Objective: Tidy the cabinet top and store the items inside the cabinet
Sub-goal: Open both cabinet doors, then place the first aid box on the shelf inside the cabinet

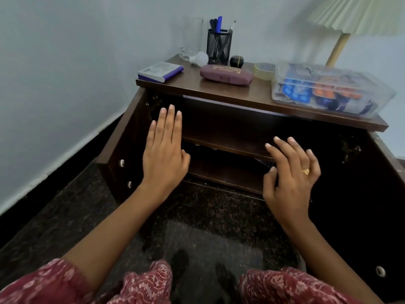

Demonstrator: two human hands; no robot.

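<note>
The cabinet (241, 93) stood in the upper middle of the frame with both doors swung out, the left door (122, 154) toward the wall and the right door (361, 194) at the right edge. A dark shelf (230, 145) crossed the opening.

The left hand (163, 150) was left of centre, its fingers straight and close together, holding nothing. Whether it touched the wood behind it could not be told. The right hand (291, 172), right of centre and a little lower, had its fingers spread and loosely bent, also holding nothing, with a gold ring (305, 171) on one finger.

All the items were on the cabinet top, above the hands. At the back left were a clear glass (192, 36), a white bulb (200, 59), a mesh pen holder (219, 48) and a small black round object (236, 61). Nearer the front lay a white-and-purple box (160, 72) at the left corner and a maroon case (225, 75). To the right were a tape roll (264, 70) and a clear plastic box (328, 91). A lamp (337, 49) rose in the upper right.
</note>
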